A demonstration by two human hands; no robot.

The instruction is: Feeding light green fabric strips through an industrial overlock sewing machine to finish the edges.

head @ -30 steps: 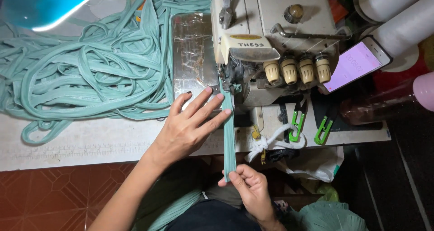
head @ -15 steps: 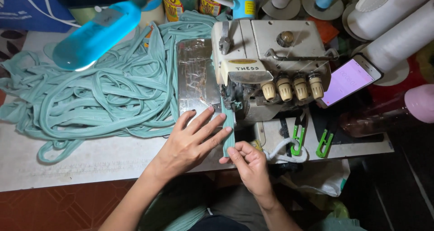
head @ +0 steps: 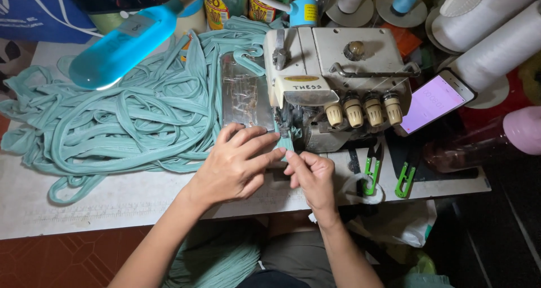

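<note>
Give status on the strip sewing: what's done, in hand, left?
Done: a big pile of teal fabric strips lies left of the overlock sewing machine. In hand: left hand and right hand pinch a teal strip at the presser foot. Left: strip trails off the table edge; amount unclear.

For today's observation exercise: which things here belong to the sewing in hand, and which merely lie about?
In use: left hand; right hand; teal fabric strip; overlock sewing machine; pile of teal strips; blue lamp.
Lying about: green thread snips; smartphone; white thread cones.
</note>
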